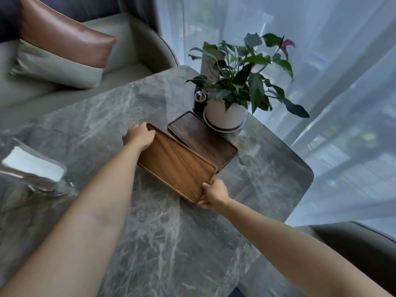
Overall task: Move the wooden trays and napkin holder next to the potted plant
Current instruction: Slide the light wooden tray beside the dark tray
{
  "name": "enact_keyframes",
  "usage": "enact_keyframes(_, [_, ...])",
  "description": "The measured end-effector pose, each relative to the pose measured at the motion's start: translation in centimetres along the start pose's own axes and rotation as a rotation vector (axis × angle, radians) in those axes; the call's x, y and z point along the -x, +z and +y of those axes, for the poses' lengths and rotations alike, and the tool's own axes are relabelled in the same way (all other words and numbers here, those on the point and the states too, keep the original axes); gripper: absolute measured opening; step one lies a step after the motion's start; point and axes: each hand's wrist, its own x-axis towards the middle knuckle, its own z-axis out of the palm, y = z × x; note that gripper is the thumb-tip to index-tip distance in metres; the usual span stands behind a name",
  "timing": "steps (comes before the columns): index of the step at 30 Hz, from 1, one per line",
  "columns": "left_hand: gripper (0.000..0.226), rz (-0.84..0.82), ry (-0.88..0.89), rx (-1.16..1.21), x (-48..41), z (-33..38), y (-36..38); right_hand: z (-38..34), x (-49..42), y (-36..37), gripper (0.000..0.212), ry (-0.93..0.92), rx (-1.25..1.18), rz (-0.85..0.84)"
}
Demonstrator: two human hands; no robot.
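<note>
Centre frame: both hands grip the light wooden tray [176, 162] by its short ends, left hand [139, 137] wrapped over the far-left end, right hand [214, 192] pinching the near-right corner. Tray's long edge sits just beside, perhaps slightly over, the dark wooden tray [201, 139]; cannot tell if it is lifted or resting.

Dark tray already lies flat against the saucer of the potted plant [227, 113], upper centre. Step in hand, by my reading: setting the second tray down alongside the first. Roughly halfway through the task.

Napkin holder [34, 168], clear-sided with white napkins, remains at the left edge of the frame, well apart from the plant. Next move likely calls for releasing the tray once square with its neighbour, then reaching left for the holder.

Surface: grey marble-veined table [162, 243], rounded corner at right. A small dark object stands behind the pot, unidentified. Cushioned seat [120, 61] with a brown cushion upper left; sheer curtain [332, 61] fills the right side.
</note>
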Motion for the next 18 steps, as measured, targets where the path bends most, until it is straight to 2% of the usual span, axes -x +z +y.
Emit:
enact_keyframes(8, [0.050, -0.098, -0.021, -0.056, -1.4, 0.6, 3.7, 1.6, -2.3, 0.2, 0.032, 0.152, -0.035, -0.034])
enact_keyframes(18, [0.052, -0.158, 0.013, -0.132, -3.9, 1.0, 5.4, 0.9, -3.7, 0.8, 0.041, 0.232, -0.077, -0.062])
